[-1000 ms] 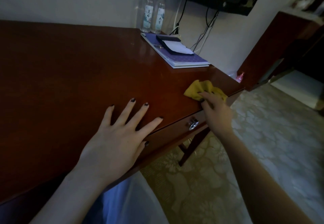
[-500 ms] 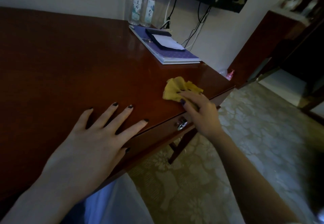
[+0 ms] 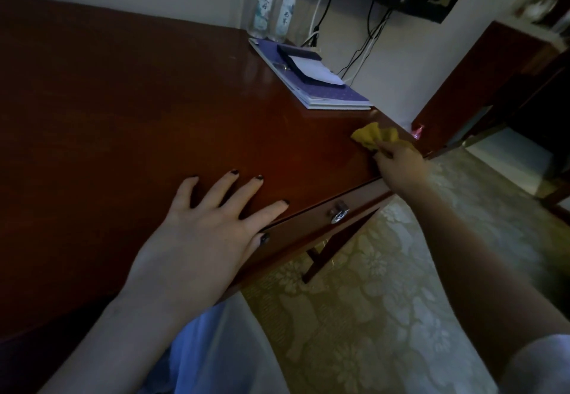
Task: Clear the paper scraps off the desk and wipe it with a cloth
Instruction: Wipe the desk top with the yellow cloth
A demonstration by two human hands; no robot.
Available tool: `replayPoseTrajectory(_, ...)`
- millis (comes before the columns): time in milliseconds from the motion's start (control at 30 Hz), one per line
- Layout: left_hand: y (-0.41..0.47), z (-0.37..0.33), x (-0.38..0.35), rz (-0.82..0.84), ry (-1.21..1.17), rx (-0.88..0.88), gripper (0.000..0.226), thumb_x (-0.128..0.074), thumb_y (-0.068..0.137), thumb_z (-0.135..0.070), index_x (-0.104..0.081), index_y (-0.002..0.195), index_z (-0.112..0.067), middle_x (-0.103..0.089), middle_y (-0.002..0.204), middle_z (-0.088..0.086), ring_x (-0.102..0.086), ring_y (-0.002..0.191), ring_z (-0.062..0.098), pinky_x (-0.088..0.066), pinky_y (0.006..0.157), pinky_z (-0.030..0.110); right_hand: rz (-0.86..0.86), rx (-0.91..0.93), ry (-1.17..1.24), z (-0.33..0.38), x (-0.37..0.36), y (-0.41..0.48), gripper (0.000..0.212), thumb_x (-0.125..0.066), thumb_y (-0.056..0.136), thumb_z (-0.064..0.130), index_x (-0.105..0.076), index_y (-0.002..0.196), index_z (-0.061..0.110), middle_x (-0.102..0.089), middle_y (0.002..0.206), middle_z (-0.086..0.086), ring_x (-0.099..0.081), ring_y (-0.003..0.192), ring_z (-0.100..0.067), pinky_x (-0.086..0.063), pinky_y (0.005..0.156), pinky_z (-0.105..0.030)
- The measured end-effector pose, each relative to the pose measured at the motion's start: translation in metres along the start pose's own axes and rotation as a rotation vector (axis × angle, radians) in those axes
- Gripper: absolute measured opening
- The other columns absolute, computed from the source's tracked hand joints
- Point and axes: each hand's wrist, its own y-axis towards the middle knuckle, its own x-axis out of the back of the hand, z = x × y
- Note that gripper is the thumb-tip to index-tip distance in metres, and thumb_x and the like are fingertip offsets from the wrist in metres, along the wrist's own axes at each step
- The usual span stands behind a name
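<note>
My right hand (image 3: 401, 165) pinches bunched yellow cloth (image 3: 371, 136) at right front corner of desk (image 3: 154, 100); my left hand (image 3: 209, 227) flat, splayed, on near edge. Desk's long run lies left of cloth; I judge next stroke leftward

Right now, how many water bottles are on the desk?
2. The left bottle and the right bottle stand side by side at the desk's far edge, just behind the purple folder. More could sit beyond the frame's left edge.
</note>
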Motion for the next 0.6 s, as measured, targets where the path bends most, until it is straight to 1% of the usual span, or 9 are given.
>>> replayPoseTrajectory(33,0.001,-0.001,-0.002,-0.034,0.010,-0.018,0.051,-0.029,0.087,-0.039,-0.049,0.133,-0.036,-0.054,0.136,0.008,-0.049,0.126,0.033,-0.041,0.092,0.061,0.000,0.055,-0.014,0.007,0.000,-0.010,0.037,-0.045,0.094,0.026,-0.055,0.130,0.025,-0.061,0.117,-0.013,-0.056,0.105,-0.032,-0.044,0.085,-0.036)
replayPoseTrajectory(167,-0.001,0.002,0.000,-0.045,0.031,-0.021,0.051,-0.031,0.087,-0.037,-0.047,0.135,-0.037,-0.054,0.136,0.007,-0.049,0.126,0.032,-0.040,0.093,0.060,-0.053,0.282,-0.006,0.041,0.003,-0.060,0.032,-0.049,0.093,0.024,-0.061,0.123,0.028,-0.068,0.108,-0.001,-0.062,0.094,-0.023,-0.044,0.075,-0.030)
replayPoseTrajectory(233,-0.001,0.003,0.000,-0.045,0.036,-0.031,0.051,-0.032,0.087,-0.037,-0.045,0.137,-0.037,-0.053,0.137,0.006,-0.048,0.127,0.032,-0.041,0.093,0.060,-0.093,0.442,0.083,0.057,-0.001,-0.085,0.030,-0.052,0.092,0.021,-0.065,0.118,0.025,-0.068,0.113,0.004,-0.062,0.103,-0.018,-0.047,0.083,-0.030)
replayPoseTrajectory(300,-0.001,0.004,-0.002,-0.049,0.043,-0.036,0.051,-0.032,0.087,-0.038,-0.045,0.136,-0.036,-0.053,0.137,0.007,-0.048,0.127,0.032,-0.041,0.093,0.060,-0.090,0.560,0.188,0.064,-0.008,-0.101,0.030,-0.052,0.090,0.023,-0.066,0.116,0.021,-0.065,0.118,0.004,-0.058,0.113,-0.014,-0.045,0.095,-0.032)
replayPoseTrajectory(367,0.001,0.001,-0.002,-0.040,0.049,-0.016,0.052,-0.031,0.086,-0.038,-0.049,0.135,-0.035,-0.054,0.136,0.007,-0.049,0.126,0.032,-0.041,0.092,0.060,-0.069,0.654,0.229,0.060,-0.012,-0.103,0.032,-0.049,0.092,0.028,-0.064,0.119,0.020,-0.064,0.121,0.002,-0.055,0.118,-0.011,-0.042,0.101,-0.034)
replayPoseTrajectory(433,0.004,-0.001,-0.006,-0.031,0.027,0.018,0.053,-0.030,0.084,-0.036,-0.056,0.131,-0.032,-0.056,0.134,0.008,-0.051,0.124,0.033,-0.041,0.093,0.062,-0.048,0.691,0.257,0.052,-0.012,-0.093,0.035,-0.046,0.092,0.032,-0.063,0.120,0.021,-0.063,0.121,0.004,-0.054,0.117,-0.007,-0.041,0.100,-0.031)
replayPoseTrajectory(467,0.005,-0.002,-0.009,0.004,0.019,0.036,0.055,-0.028,0.085,-0.037,-0.054,0.132,-0.034,-0.053,0.137,0.006,-0.048,0.127,0.032,-0.039,0.096,0.062,-0.048,0.685,0.262,0.047,-0.012,-0.085,0.035,-0.046,0.092,0.033,-0.063,0.119,0.021,-0.063,0.121,0.006,-0.053,0.117,-0.004,-0.040,0.100,-0.027)
replayPoseTrajectory(533,0.007,-0.002,-0.018,0.051,0.026,0.045,0.057,-0.022,0.087,-0.042,-0.040,0.140,-0.041,-0.039,0.149,0.001,-0.034,0.137,0.028,-0.029,0.104,0.062,-0.058,0.620,0.255,0.035,-0.012,-0.066,0.034,-0.047,0.091,0.031,-0.064,0.119,0.020,-0.063,0.120,0.005,-0.050,0.114,0.002,-0.036,0.099,-0.017)
replayPoseTrajectory(600,0.009,0.000,-0.028,0.046,0.009,0.050,0.057,-0.018,0.087,-0.046,-0.027,0.144,-0.046,-0.027,0.154,-0.004,-0.023,0.142,0.024,-0.023,0.107,0.060,-0.093,0.527,0.223,0.020,-0.012,-0.045,0.032,-0.050,0.091,0.028,-0.064,0.119,0.019,-0.063,0.121,0.002,-0.051,0.111,0.000,-0.033,0.095,-0.010)
